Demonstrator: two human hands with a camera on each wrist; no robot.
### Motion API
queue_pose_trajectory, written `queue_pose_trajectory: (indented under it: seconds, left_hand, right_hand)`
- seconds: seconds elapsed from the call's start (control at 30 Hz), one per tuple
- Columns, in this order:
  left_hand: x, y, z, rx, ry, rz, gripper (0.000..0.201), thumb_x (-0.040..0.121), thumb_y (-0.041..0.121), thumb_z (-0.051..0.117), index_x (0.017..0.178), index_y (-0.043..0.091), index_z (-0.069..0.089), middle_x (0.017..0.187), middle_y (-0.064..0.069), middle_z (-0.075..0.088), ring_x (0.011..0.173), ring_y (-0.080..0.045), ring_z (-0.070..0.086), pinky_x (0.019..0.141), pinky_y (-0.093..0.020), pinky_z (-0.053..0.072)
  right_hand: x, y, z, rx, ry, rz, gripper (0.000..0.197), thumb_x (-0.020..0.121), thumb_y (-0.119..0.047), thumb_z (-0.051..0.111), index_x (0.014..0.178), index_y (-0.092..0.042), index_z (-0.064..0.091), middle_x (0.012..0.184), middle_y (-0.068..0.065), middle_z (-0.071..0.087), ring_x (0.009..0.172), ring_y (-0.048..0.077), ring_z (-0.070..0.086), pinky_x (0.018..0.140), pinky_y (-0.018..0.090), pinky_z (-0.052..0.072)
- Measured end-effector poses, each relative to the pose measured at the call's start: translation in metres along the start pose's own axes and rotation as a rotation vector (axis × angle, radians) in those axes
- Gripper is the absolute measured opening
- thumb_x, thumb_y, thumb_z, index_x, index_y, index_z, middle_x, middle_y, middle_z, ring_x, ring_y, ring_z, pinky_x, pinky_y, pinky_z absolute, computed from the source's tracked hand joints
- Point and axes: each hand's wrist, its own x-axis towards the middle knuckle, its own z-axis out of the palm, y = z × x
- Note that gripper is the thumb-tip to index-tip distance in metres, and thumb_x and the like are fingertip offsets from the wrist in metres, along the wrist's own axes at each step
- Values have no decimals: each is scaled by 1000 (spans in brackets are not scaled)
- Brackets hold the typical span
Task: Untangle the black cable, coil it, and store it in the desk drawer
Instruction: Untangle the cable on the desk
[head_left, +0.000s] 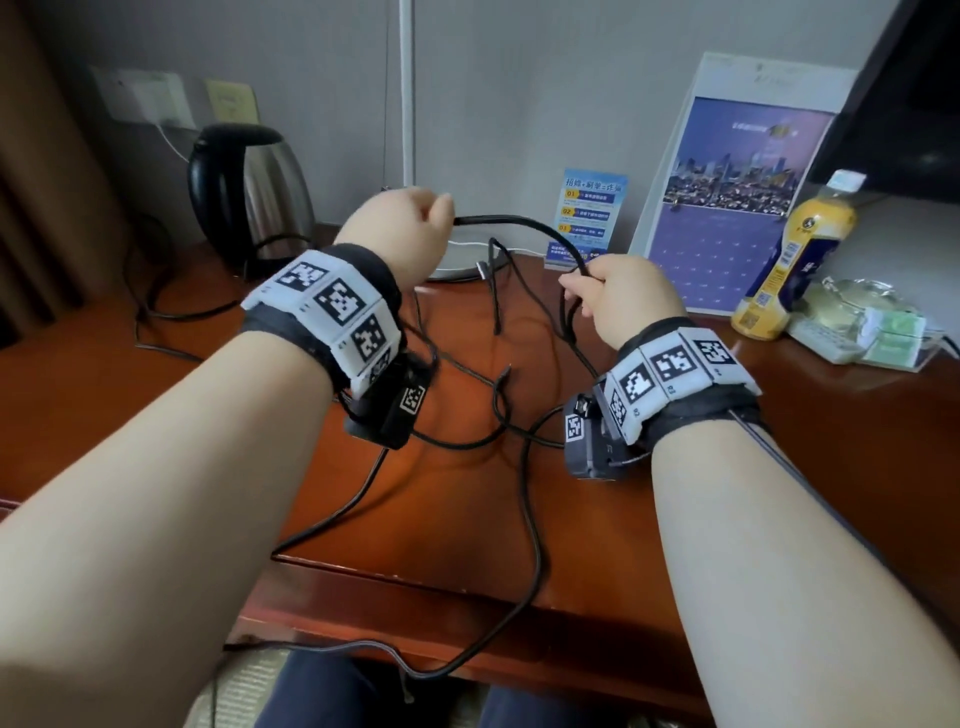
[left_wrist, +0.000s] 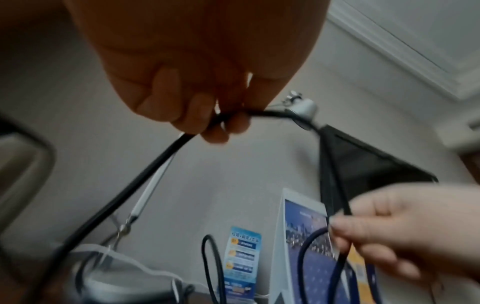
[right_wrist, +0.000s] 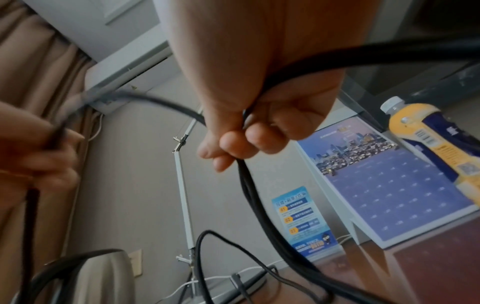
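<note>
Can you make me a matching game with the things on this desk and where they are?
Things:
1. black cable
2. kettle
3. yellow bottle
4. small blue card

Places:
A. far left, near the wall
B. far right, by the dark screen
C. held in left hand and right hand
D. standing at the back, between the hands

Pairs: 1-C, 2-A, 3-B, 4-D

Thin black cable (head_left: 524, 226), tangled, lifted in loops above desk (head_left: 519, 493)
</note>
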Motion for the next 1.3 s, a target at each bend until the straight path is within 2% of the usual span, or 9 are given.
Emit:
queue_pose_trajectory:
  seconds: [0.23, 0.3, 0.37, 0.57, 0.7, 0.8, 1.0, 1.17, 1.3]
  left_hand:
    - [-8, 29, 17, 81, -37, 327, 32, 96, 32, 40, 115, 16, 60, 115, -10, 59, 108, -26, 53, 88, -29, 39]
    - [-7, 29, 21, 117, -63, 314, 33, 97, 34, 38, 115, 16, 60, 113, -11, 60, 105, -27, 55, 85, -28, 40]
    - [-4, 21, 21, 152, -77, 251, 36, 99, 35, 36, 101, 11, 63, 95, -12, 61, 92, -29, 55, 74, -28, 37]
    - [6, -3, 14, -22, -60, 49, 38, 99, 28, 35, 63, 20, 46, 62, 1, 41, 72, -22, 45, 55, -28, 28]
    - [10, 2, 16, 280, -86, 64, 26, 95, 7, 40, 108, 11, 62, 112, -10, 54, 107, -31, 52, 90, -36, 43]
    - [4, 11, 24, 454, -100, 121, 42, 85, -2, 42, 121, 12, 58, 126, -11, 47, 108, -37, 54, 88, -45, 46]
    - [-6, 16, 39, 347, -82, 228, 42, 94, 49, 37, 84, 14, 57, 98, -12, 60, 102, -35, 55, 82, -35, 41]
    - [7, -3, 16, 106, -24, 30, 52, 96, 49, 32, 91, 6, 62, 89, -14, 62, 95, -30, 58, 78, -31, 41]
    - [6, -9, 12, 339, 31, 110, 44, 98, 39, 34, 91, 6, 63, 99, -17, 57, 98, -36, 57, 79, -34, 42]
  right_hand:
    - [0, -16, 2, -175, -104, -77, 30, 95, -36, 47, 108, -14, 64, 103, 12, 62, 97, 31, 57, 82, 35, 47]
    - [-2, -13, 1, -138, -79, -83, 27, 95, -34, 48, 99, -14, 66, 92, 10, 63, 89, 29, 57, 75, 31, 43]
    - [-2, -8, -2, -54, -43, -72, 31, 93, -35, 51, 79, -11, 65, 76, 11, 62, 78, 27, 57, 69, 30, 41]
    - [5, 5, -1, -121, -128, -9, 29, 94, -30, 49, 94, -8, 69, 80, 8, 59, 81, 24, 53, 74, 31, 41]
    - [8, -6, 2, -159, -195, 9, 31, 95, -34, 47, 95, -11, 68, 68, 2, 50, 82, 23, 52, 79, 31, 42]
    - [2, -13, 4, -145, -150, -62, 31, 93, -37, 50, 83, -15, 69, 74, 2, 57, 82, 23, 56, 82, 33, 47]
    - [-6, -16, 4, -50, -45, -161, 19, 91, -31, 54, 93, -22, 71, 75, -3, 58, 83, 20, 57, 76, 30, 45]
    - [-1, 11, 3, -15, -63, -68, 27, 91, -37, 53, 85, -17, 69, 73, 1, 57, 84, 24, 58, 75, 32, 45]
    - [0, 2, 8, -1, -82, -92, 32, 91, -39, 53, 66, -20, 63, 61, -5, 51, 76, 20, 54, 65, 29, 41]
